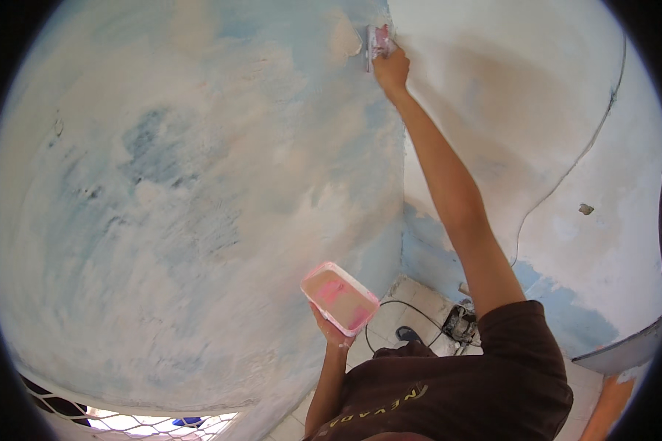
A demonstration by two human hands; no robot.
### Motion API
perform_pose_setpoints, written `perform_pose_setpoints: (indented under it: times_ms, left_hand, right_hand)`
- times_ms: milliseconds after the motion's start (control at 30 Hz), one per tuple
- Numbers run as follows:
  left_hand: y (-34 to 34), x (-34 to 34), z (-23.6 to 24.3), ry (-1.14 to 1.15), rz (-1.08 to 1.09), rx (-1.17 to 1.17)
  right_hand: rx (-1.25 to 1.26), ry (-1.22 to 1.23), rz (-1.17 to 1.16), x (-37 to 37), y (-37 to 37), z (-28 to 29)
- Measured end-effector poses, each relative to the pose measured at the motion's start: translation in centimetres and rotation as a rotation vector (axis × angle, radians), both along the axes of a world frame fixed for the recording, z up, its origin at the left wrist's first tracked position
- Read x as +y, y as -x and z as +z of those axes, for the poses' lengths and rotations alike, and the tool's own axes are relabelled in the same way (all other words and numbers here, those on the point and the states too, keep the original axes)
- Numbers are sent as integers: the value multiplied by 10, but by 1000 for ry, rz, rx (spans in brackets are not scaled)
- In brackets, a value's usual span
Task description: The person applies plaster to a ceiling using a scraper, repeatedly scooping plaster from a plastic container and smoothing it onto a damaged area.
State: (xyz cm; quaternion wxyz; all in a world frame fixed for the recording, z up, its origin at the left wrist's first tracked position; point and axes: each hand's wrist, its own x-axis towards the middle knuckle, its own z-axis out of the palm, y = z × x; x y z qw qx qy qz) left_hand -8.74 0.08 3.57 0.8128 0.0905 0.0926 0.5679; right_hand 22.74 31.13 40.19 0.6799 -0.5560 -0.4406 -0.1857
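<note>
Head view: scraper [379,44] is clamped at wall [198,220] by fingers of right hand [391,69]; tub [326,316] is supported by left hand [332,334], whose finger closure cannot be told

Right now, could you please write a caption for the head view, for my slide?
Right hand holding a scraper at a patchy wall, near the corner; left hand holding a pink-stained tub.
</note>
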Motion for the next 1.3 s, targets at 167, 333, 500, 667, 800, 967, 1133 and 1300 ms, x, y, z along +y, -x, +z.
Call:
perform_pose_setpoints:
  times_ms: [167, 333, 500, 667, 800, 967, 1133, 1300]
  left_hand:
    - [32, -15, -9, -27, 61, 15]
    - [19, -25, -24, 11, -11, -2]
    - [33, -35, -33, 57, 7, -40]
    - [31, -44, -38, 47, 54, -24]
    - [42, -43, -31, 64, 103, -38]
    - [20, -37, -29, 55, 44, -26]
    - [6, -19, -14, -21, 0, -20]
    - [0, 2, -2, -63, 27, -41]
  right_hand:
    - [-262, 14, 135, -86, 168, -36]
    - [-616, -170, 437, -141, 191, -128]
    - [-279, -146, 330, -122, 105, -94]
    - [-254, -134, 83, -54, 41, -48]
    - [-394, -89, 209, -89, 172, -103]
    - [-501, -99, 505, -159, 216, -143]
    - [60, 96, 837, -181, 152, -120]
    - [722, 260, 1110, -215, 119, -153]
